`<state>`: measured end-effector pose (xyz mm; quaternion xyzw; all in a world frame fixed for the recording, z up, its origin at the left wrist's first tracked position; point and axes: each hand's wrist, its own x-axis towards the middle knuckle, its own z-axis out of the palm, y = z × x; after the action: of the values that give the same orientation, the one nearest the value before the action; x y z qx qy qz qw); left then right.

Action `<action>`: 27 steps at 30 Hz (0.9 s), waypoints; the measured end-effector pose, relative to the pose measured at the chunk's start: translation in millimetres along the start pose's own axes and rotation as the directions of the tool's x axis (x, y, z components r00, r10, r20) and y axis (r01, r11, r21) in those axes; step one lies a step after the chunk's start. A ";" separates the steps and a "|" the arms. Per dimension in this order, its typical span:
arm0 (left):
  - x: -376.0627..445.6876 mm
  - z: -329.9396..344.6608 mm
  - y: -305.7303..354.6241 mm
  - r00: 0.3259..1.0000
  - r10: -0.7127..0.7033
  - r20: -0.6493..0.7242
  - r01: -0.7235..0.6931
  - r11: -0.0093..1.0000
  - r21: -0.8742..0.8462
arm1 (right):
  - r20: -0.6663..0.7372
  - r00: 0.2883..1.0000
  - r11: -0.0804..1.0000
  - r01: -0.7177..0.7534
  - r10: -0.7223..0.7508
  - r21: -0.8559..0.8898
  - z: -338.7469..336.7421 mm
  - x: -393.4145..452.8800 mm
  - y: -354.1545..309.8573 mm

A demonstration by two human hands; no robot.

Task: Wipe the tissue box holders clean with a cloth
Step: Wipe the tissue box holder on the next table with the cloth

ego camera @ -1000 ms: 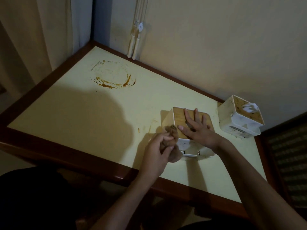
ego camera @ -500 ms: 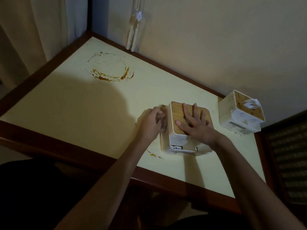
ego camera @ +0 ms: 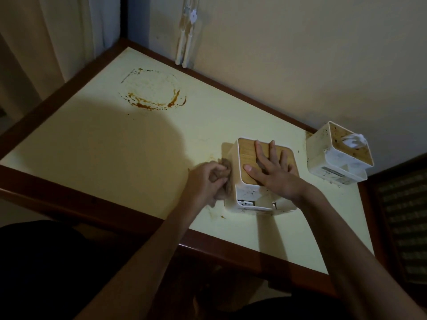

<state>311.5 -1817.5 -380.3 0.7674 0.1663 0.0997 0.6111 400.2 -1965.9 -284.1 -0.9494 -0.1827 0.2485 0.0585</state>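
Left hand [ego camera: 206, 183], centre of frame: fingers curled round a bunched brown cloth [ego camera: 225, 181], pressing it against the left wall of the near tissue box holder [ego camera: 245, 192]. Right hand [ego camera: 273, 172]: flat, fingers spread and straight, resting on the holder's wooden lid. Holder white, dark specks on its front. Second tissue box holder [ego camera: 323, 158] at right of frame, well apart, speckled, white tissue [ego camera: 353, 140] sticking out on top. Both stand on a pale yellow table [ego camera: 115, 158]. Brown ring stain [ego camera: 152, 98] upper left.
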 end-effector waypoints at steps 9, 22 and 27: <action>34.9 0.4 -8.1 0.998 0.065 0.005 -0.064 0.995 -0.082 | 0.012 1.000 1.000 0.014 -0.014 -0.003 -0.1 -0.8 -0.1; -34.7 -10.8 -20.0 0.947 0.104 0.304 -0.145 0.983 0.114 | 0.016 1.000 1.000 -0.012 0.011 0.013 -2.2 -1.6 -2.4; -37.1 -9.7 -23.4 0.919 0.248 0.306 -0.364 0.832 0.420 | 0.027 1.000 1.000 -0.010 0.010 0.011 -3.6 -2.8 -2.4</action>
<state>270.6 -1818.1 -398.9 0.9148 -0.0149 0.0608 0.3989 398.9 -1964.8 -279.2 -0.9465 -0.1774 0.2627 0.0601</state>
